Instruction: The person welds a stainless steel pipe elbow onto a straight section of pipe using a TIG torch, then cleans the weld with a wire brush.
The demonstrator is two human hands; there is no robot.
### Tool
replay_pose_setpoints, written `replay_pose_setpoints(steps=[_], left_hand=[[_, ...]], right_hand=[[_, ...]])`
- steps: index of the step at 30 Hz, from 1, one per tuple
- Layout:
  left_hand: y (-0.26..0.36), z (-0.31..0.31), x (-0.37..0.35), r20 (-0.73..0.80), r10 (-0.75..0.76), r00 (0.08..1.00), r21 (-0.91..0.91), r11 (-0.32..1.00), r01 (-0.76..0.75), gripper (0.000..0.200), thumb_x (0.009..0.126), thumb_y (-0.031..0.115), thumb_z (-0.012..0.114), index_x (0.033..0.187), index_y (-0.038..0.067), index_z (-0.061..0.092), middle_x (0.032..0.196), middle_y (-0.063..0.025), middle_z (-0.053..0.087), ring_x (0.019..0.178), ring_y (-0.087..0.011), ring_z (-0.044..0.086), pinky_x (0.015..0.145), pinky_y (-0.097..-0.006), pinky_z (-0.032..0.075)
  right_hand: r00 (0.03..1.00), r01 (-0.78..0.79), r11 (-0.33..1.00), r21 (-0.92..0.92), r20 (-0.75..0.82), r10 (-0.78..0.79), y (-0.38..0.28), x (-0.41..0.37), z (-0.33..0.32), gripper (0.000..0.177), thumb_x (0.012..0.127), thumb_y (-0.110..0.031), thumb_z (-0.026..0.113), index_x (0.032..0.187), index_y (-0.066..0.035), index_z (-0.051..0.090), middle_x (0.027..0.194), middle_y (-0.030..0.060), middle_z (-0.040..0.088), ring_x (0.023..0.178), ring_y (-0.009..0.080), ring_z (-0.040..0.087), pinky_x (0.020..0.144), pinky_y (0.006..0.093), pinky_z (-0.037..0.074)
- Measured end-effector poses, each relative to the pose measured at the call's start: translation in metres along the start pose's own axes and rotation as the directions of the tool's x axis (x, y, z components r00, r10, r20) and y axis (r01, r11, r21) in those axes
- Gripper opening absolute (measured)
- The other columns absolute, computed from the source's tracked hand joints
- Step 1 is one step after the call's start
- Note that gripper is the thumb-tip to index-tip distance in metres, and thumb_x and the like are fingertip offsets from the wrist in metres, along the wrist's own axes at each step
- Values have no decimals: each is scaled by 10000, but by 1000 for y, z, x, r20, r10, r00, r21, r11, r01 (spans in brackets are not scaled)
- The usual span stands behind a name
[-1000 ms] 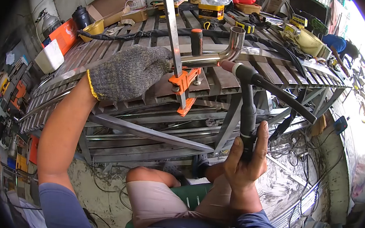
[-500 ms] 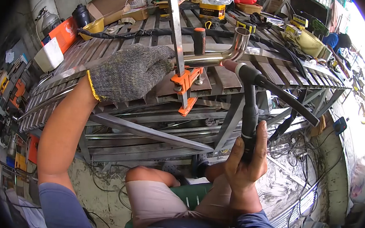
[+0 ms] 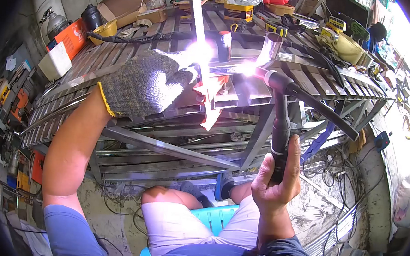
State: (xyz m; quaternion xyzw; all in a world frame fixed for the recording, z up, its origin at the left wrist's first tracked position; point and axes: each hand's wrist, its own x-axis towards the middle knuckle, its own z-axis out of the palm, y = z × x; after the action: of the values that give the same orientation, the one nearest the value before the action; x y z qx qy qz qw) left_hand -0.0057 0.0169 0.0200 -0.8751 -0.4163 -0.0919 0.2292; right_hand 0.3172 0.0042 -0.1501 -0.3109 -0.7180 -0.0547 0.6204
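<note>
White glare flaring between TIG welding torch (image 3: 281,119) and bent metal pipe (image 3: 272,49)

The bare right hand (image 3: 277,186) is closing around the torch's black handle, thumb and forefinger lying along it. The left hand (image 3: 143,84), in a grey knit glove, is curving its fingers partly toward the pipe's straight end; glare is hiding the fingertips, so whether they are gripping anything I cannot tell.

The pipe is lying along the front edge of the slatted metal workbench (image 3: 248,95), its bent end pointing up, the torch head just beside the bend. An orange bar clamp (image 3: 209,95) is sitting on that edge near the glove, its steel bar rising past a second flare. Just behind the pipe, an orange-topped black handle (image 3: 225,47) is standing upright.

Farther back, a black hose (image 3: 147,39) is crossing the slats. A yellow bowl (image 3: 103,33) is sitting toward the bench's left edge, a yellow tub (image 3: 237,11) near the far edge, and a pale yellow basin (image 3: 348,47) toward the far right corner. Beneath the bench, metal lengths (image 3: 164,150) are lying stacked.
</note>
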Motion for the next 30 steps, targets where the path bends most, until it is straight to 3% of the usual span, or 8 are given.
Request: replay_pose_setpoints(steps=[2,3,8,13,14,20,25,30], left_hand=[[3,-6,3,62,-21,998,-4,1000,21,247,1008,132,671,1191,-18,741,1008,-201,738,897,-425,701,809,-535,563],[11,-3,4,-8,-220,976,-208,955,213,253,1021,144,659,1204,-11,739,1014,-213,730,899,-448,689,819,-545,560],[10,-4,7,-30,-203,979,-161,967,196,388,1055,224,633,1404,60,682,1067,-263,768,925,-459,740,791,-545,587],[2,-3,1,72,-38,997,-38,998,41,252,1017,138,647,1206,-1,737,1004,-238,728,890,-452,687,811,-548,552],[16,-4,3,-23,-232,972,-106,968,228,226,1010,125,654,1174,2,750,1002,-234,733,883,-433,697,804,-534,556],[4,7,3,-185,52,981,-64,996,-64,233,987,82,664,1190,-9,732,990,-258,727,913,-452,699,803,-548,559],[8,-6,4,92,-101,991,-35,994,104,378,1050,211,627,1373,18,663,1033,-225,745,945,-433,731,839,-542,583],[6,6,4,-97,-122,988,-143,984,108,406,1043,194,629,1426,61,662,1098,-267,760,925,-461,735,789,-547,589]], right_hand=[[1000,-16,1000,19,-13,16,-1,-2,1,616,978,43,713,1526,195,475,1345,391,683,1050,446,791,865,432,649],[999,-18,1000,18,-30,18,-1,-3,3,617,977,44,713,1526,194,475,1342,386,685,1039,442,791,860,432,649],[998,16,1000,13,-61,-15,1,-1,6,618,977,44,712,1526,196,472,1347,381,686,1033,447,791,858,431,649],[1000,-21,1000,13,-6,21,-1,-3,1,626,986,35,717,1532,199,459,1348,399,680,1091,477,782,884,436,650],[999,-18,1000,7,-32,18,0,-4,4,627,987,33,718,1533,199,457,1346,401,680,1100,480,780,889,437,649],[999,-4,1000,8,-45,5,-1,-3,5,637,984,38,723,1541,192,454,1327,402,685,1060,459,788,858,434,651],[1000,19,1000,15,-16,-19,0,-2,3,644,970,52,730,1543,179,464,1307,388,693,948,415,790,787,427,648],[999,-20,1000,7,-41,20,0,-8,6,606,1050,-26,684,1563,179,434,1474,374,623,1107,365,785,909,378,635]])
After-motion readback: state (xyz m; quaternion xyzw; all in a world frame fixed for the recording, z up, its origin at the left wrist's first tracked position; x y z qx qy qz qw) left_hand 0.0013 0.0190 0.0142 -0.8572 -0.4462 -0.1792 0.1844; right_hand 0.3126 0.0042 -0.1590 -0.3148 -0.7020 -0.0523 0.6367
